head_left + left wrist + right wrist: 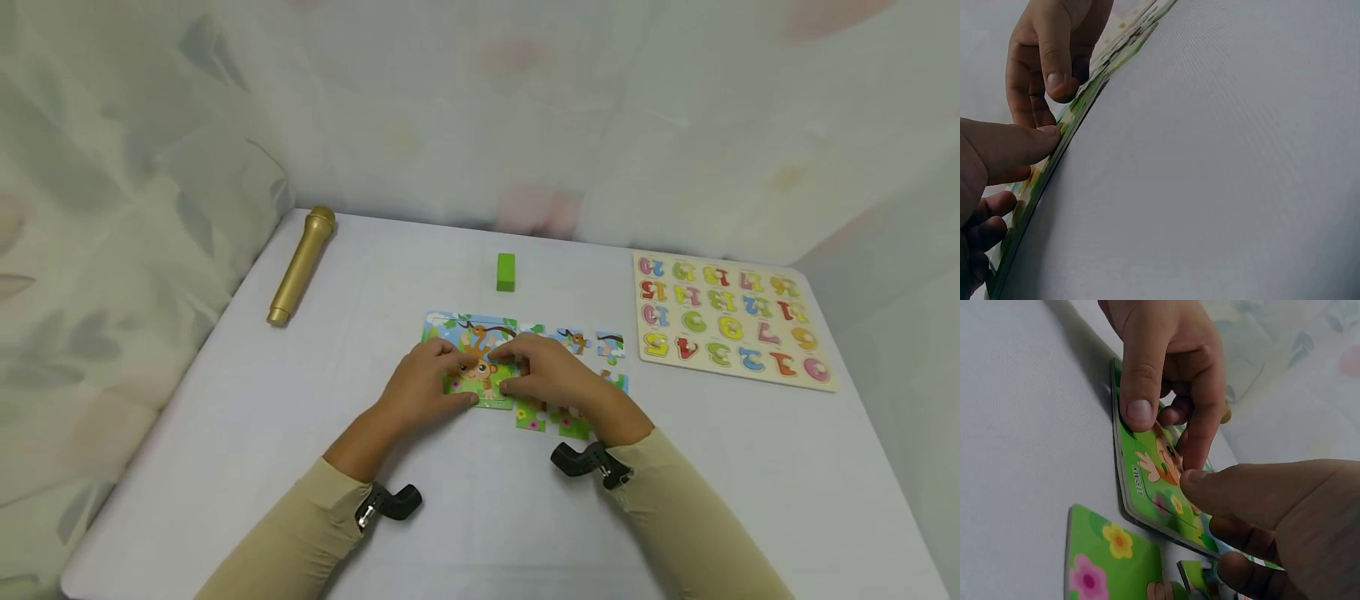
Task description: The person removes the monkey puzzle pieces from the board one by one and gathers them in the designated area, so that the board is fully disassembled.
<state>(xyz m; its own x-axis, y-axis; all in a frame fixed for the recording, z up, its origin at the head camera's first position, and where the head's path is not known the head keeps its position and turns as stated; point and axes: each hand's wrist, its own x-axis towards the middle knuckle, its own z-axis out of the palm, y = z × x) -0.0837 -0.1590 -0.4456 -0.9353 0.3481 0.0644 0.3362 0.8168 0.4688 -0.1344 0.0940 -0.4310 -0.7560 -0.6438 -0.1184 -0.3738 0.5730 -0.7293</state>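
Note:
A small jigsaw puzzle board [480, 386] with a monkey picture lies flat at the middle of the white table. My left hand [423, 381] rests on its left side, thumb near the front edge and fingers loosely bent over the picture. From the right, my right hand [558, 377] touches the board's right part, its thumb and fingers apart. In the right wrist view the left thumb [1141, 394] presses the board's surface, and the right thumb [1235, 490] reaches close to a left fingertip. Several loose puzzle pieces [531, 417] lie beside the board, partly hidden under the right hand.
A green block [506, 272] stands behind the puzzle. To the far left lies a gold toy microphone [300, 271]. A number puzzle board [765, 354] is at the right. Patterned cloth [450, 125] hangs behind the table.

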